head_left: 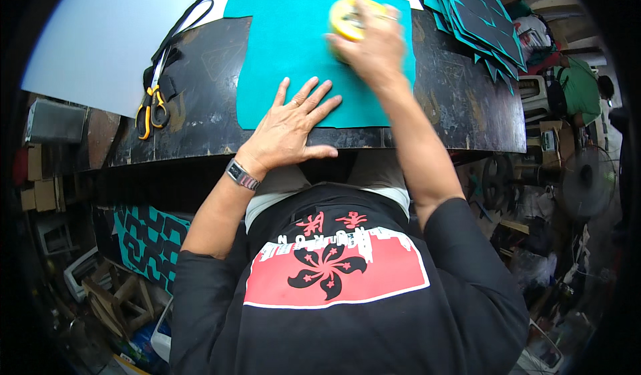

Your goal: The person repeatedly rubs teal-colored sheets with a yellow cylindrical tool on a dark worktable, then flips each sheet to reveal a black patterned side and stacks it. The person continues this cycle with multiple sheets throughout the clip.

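Note:
A teal sheet, perhaps felt or fabric, lies flat on the dark table and reaches its near edge. My left hand rests on the sheet's near edge, fingers spread and holding nothing, with a wristwatch at the wrist. Toward the far right corner of the sheet, my right hand grips a yellow ring-shaped roll. Both hand and roll are smeared by motion. The roll is over the sheet; whether it touches is not clear. Scissors with orange and black handles lie left of the sheet.
The worn dark tabletop has a large white sheet on its left. Beside the scissors lies a black strap. Stacked teal and black cut pieces are at the far right. A person in green is farther right, near a fan.

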Motion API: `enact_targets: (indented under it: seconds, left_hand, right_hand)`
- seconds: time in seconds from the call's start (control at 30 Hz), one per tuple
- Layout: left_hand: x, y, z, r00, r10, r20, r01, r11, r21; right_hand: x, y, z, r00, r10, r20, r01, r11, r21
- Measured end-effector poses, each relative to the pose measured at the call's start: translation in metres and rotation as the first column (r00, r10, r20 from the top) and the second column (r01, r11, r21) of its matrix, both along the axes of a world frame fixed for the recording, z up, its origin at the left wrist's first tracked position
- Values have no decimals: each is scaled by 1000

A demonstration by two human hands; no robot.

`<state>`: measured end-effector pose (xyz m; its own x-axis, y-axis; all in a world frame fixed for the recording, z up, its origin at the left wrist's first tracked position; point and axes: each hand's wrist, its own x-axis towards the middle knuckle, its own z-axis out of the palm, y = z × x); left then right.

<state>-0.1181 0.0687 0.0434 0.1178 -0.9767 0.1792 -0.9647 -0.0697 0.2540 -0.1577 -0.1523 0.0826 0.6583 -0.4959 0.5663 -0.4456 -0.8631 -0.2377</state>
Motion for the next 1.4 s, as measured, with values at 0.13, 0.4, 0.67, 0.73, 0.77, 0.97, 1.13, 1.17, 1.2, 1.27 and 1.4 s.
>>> enact_targets:
  seconds: [0.13,0.4,0.67,0.73,0.77,0.97,1.13,1.17,1.2,1.27,1.4]
  left_hand:
    - [-6,-4,3,999,35,2,-35,998,44]
    - [-15,-2,15,987,154,-42,-152,987,58]
    - [-18,3,15,988,155,-28,-153,987,51]
    - [-22,8,11,989,147,-21,-147,988,-42]
    - [-25,11,9,988,147,-50,-150,987,-53]
    - [-47,30,35,990,81,-113,-105,968,-229]
    - [-18,48,134,995,81,50,-57,925,-377]
    - [-6,49,156,989,99,107,-38,883,-467]
    - [7,46,175,997,44,69,2,826,-563]
    - [28,53,213,975,174,141,-53,791,-610]
    - [52,41,246,762,575,299,-164,618,-769]
  right_hand:
    - [97,62,-10,958,273,87,-282,952,121]
    - [141,35,-8,977,209,43,-213,972,98]
    - [-51,-125,-5,978,-196,-64,200,978,54]
    - [-98,-135,1,957,-287,-47,289,955,65]
    - [-118,-137,4,937,-340,-82,344,938,41]
    - [-195,-126,34,988,-153,33,153,988,20]
    - [-226,-62,57,843,529,99,-504,713,487]
    - [-223,-50,61,774,624,106,-543,569,617]
    - [-218,-37,63,768,620,162,-579,564,588]
    - [-201,-19,65,863,486,134,-450,622,641]
    - [-160,-24,65,676,158,719,-728,290,621]
